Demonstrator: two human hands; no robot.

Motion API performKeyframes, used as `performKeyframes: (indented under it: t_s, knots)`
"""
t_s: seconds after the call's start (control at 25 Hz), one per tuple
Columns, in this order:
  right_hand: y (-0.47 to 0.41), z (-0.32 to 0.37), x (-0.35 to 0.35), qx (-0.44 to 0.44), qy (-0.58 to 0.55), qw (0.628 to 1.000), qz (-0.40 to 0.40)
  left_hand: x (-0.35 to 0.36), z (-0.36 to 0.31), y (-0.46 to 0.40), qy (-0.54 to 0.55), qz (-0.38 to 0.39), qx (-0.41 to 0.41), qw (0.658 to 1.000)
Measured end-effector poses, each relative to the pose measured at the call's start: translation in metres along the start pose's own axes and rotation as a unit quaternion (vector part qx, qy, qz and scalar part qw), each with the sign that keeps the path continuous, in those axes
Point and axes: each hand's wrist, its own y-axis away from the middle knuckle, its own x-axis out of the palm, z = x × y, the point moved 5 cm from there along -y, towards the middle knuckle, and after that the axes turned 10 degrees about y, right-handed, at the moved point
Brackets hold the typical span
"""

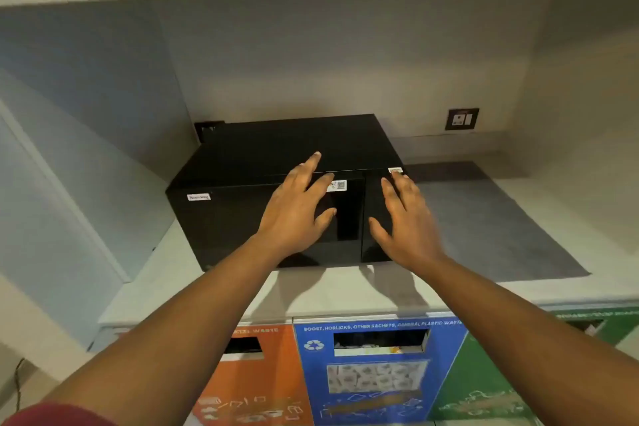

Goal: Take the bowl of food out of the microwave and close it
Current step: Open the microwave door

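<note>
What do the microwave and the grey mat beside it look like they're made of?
The microwave front looks like glossy black glass or plastic, since it mirrors light; its top looks like matte painted metal. The mat looks like dull grey rubber or fabric: flat, thin, no shine. I can't tell which.

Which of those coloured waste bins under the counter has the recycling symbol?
The blue bin in the middle; its white recycling symbol sits beside the slot. The orange bin shows none.

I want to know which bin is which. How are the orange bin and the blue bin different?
The orange bin sits left of the blue bin. The orange bin's slot looks dark and narrower; the blue bin's slot is wider, with scraps showing inside. The blue bin has a white recycling symbol, and none shows on the orange bin. Both sit under the counter, below the closed black microwave, and both have white lettering.
</note>
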Motion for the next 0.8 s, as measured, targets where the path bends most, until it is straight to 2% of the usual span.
performKeyframes:
  t_s: [0.16, 0.28, 0.4, 0.52, 0.8]
  knots:
    - [-0.008, -0.024, 0.048, 0.030, -0.018, 0.998, 0.050, 0.046, 0.010, -0.034, -0.069, 0.044, -0.027, 0.996]
    - [-0.006, -0.035, 0.081, 0.061, -0.091, 0.992, 0.055, 0.075, 0.016, -0.049, -0.090, 0.047, -0.043, 0.994]
    - [0.009, -0.047, 0.117, 0.079, -0.150, 0.982, 0.083, 0.085, 0.019, -0.051, -0.119, -0.001, -0.047, 0.992]
    - [0.021, -0.054, 0.145, 0.074, -0.151, 0.981, 0.098, 0.088, 0.019, -0.051, -0.136, -0.053, -0.033, 0.989]
    - [0.028, -0.056, 0.178, 0.075, -0.152, 0.984, 0.050, 0.091, 0.020, -0.055, -0.147, -0.073, -0.040, 0.986]
